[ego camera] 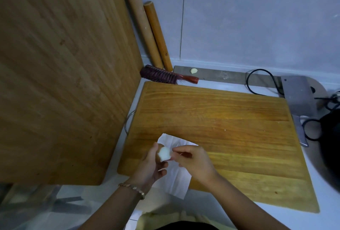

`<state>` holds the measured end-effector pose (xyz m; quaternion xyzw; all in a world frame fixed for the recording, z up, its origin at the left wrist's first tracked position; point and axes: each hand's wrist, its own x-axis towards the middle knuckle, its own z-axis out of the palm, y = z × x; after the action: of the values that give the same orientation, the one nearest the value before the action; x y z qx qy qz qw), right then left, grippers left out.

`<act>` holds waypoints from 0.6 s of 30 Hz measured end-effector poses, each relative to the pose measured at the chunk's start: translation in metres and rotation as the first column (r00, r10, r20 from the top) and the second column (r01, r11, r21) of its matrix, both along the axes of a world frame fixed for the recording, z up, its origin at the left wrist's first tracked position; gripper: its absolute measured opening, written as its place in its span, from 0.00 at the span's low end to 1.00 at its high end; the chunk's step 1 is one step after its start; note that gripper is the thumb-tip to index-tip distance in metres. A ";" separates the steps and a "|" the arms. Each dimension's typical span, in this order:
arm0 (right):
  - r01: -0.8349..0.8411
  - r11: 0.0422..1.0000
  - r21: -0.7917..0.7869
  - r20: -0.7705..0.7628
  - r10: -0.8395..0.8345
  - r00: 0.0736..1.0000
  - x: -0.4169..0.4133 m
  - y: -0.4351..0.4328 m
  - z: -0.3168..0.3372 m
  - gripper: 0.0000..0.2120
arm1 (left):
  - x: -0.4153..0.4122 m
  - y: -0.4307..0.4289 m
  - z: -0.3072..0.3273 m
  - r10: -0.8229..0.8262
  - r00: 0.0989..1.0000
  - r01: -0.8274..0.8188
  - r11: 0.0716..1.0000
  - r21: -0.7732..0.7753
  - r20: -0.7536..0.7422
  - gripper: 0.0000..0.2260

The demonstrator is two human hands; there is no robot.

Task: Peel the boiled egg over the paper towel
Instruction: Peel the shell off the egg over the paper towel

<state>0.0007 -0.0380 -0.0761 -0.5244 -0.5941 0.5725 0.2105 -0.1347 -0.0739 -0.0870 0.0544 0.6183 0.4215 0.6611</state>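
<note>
Fingertips [174,150] of the right hand [195,161] are pinched together at the edge of the boiled egg [164,153], apparently on a flake of shell too small to be made out. The egg is cradled upright in the curled fingers of the left hand [150,165], its bared white top exposed while brownish shell is kept against the palm. Both hands are held just above the paper towel [179,180], which is spread over the near edge of the cutting board [220,123], presumably so that falling shell is caught. A brush [165,76] is left lying beyond the board. No brand, label or writing can be read anywhere.
</note>
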 end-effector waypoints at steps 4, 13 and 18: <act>0.040 0.998 -0.039 -0.089 -0.043 0.995 0.001 0.000 0.006 0.03 | 0.001 0.002 0.001 -0.013 0.988 0.002 0.998 0.069 0.156 0.18; 0.018 0.985 0.172 0.061 -0.028 0.998 0.008 0.001 0.004 0.06 | -0.001 -0.001 0.014 -0.068 0.990 0.077 0.995 0.070 -0.120 0.08; -0.190 0.906 0.378 0.092 0.167 0.982 0.003 0.000 0.012 0.07 | 0.000 -0.007 0.023 -0.259 0.891 0.324 0.938 0.122 -0.374 0.12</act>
<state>0.0033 -0.0376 -0.0644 -0.4324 -0.7462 0.4461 0.2390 -0.1350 -0.0805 -0.0643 0.2809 0.6705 0.3549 0.5878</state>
